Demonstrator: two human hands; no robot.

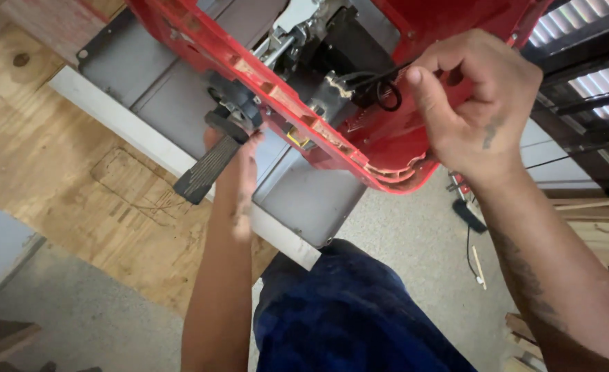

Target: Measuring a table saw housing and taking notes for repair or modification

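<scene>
Red plastic housing (387, 148) of a bench power tool, seemingly a table saw tipped over so its underside faces the camera, fills the top of the head view, with a grey metal table top (297, 200) and a pale fence rail (146, 141) lying against a plywood sheet (56, 158). Judging by the motor parts and steel inside, the machine is heavy and rigid, awkward to shift by one edge; the thin ribbed plastic rim looks stiff but could crack under a hard pull, so the solid rim or the metal table seems the safer place to take hold. The left hand (239, 169) comes up from below and its fingers close around a black ribbed lever handle (208, 165) that sticks out from a black knob (234, 103) on the housing; that handle is textured and should not slip. The right hand (480, 96) rests on the housing's curved edge with its fingers curled in and the thumb pressed toward a thin black cable (380, 86) that loops inside the shell; the cable is soft and pliant, and whether it is truly pinched cannot be told. Dark blue trousers (346, 310) show below.
</scene>
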